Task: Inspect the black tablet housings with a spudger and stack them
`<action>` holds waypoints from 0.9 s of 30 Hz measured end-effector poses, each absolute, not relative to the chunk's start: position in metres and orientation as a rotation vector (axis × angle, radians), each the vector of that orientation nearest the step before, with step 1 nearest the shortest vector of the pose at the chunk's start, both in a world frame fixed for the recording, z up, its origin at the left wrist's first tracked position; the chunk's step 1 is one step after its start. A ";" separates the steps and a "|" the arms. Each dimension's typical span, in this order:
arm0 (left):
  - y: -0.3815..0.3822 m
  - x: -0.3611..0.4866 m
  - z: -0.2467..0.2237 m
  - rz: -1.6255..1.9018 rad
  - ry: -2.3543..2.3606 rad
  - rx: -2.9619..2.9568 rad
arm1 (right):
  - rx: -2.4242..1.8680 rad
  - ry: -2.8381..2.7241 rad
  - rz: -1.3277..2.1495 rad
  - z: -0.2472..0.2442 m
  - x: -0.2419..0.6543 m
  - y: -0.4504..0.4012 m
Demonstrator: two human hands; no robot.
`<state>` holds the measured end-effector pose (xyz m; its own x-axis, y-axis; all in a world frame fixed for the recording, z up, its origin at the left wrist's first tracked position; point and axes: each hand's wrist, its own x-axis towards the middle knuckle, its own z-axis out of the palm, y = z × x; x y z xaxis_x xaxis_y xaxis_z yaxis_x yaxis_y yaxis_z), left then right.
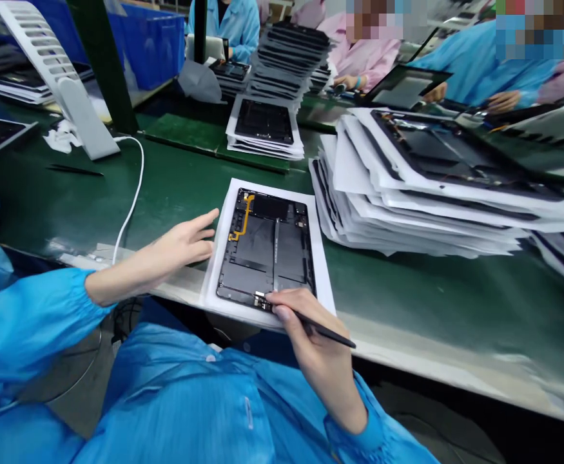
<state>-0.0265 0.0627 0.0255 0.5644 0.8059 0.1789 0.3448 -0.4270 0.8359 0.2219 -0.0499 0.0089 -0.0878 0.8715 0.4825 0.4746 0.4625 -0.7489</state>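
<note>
An opened black tablet housing (265,248) lies face down on a white paper sheet (323,274), with a yellow flex cable (245,219) running along its upper left. My right hand (305,325) grips a slim black pen-shaped tool (329,332), and my fingertips rest at the housing's lower edge, near a small metal part. My left hand (180,243) lies open on the bench, its fingers spread and reaching the sheet's left edge. It holds nothing.
A tall pile of tablet housings on white sheets (431,212) fills the bench on the right, and a smaller pile (265,129) stands behind. A white cable (134,193) crosses the green mat (175,200). Co-workers in blue and pink smocks (485,71) work beyond.
</note>
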 end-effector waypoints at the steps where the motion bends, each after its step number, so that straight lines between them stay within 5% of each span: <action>1: 0.067 -0.023 0.028 0.697 0.898 1.986 | -1.158 -1.722 0.500 0.008 0.221 -0.050; 14: 0.024 -0.002 0.020 0.504 0.673 2.926 | -1.097 -2.001 0.303 0.010 0.219 -0.052; 20: 0.015 0.000 0.006 0.806 0.562 3.182 | -1.074 -2.338 0.006 0.018 0.213 -0.059; 27: 0.024 -0.012 0.001 0.851 0.662 2.689 | -1.119 -2.002 0.318 0.009 0.223 -0.057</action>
<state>-0.0124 0.0235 0.0008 0.7270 0.4894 0.4816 0.3470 -0.8671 0.3573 0.2227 -0.0572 0.0087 -0.2855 0.8020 0.5248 0.6001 0.5765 -0.5545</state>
